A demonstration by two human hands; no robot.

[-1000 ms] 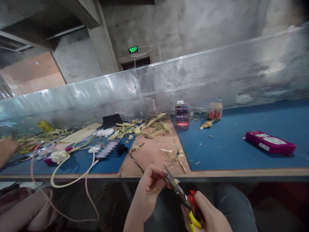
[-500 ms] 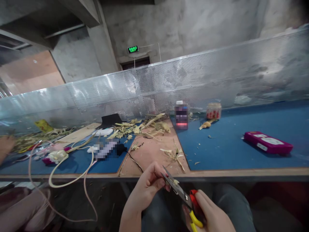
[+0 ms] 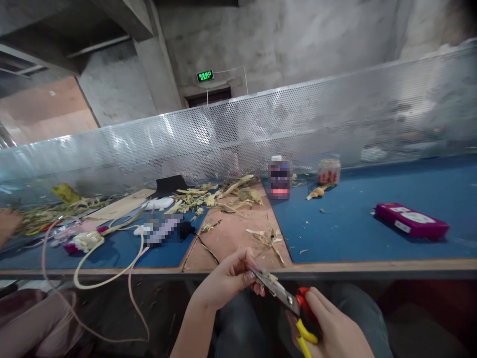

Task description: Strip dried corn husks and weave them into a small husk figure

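Observation:
My right hand is wrapped round a pair of scissors with red and yellow handles, just in front of the table edge. The blades point up and left, close to the fingers of my left hand. Those fingers are pinched together, and what sits between them is small and mostly hidden. A pale, yellowish scrap like dry plant matter shows against the blades. Both hands are over my lap.
Dry husk-like scraps lie on the tan board. A magenta box, a jar and a blurred-out bottle stand to the right. Pale tubing hangs off the left edge. Another person's hand is at far left.
The scissors and my right hand have shifted slightly right and down. My left fingers stay pinched by the blades, and the pale scrap sits a little higher. The other person's hand moved slightly.

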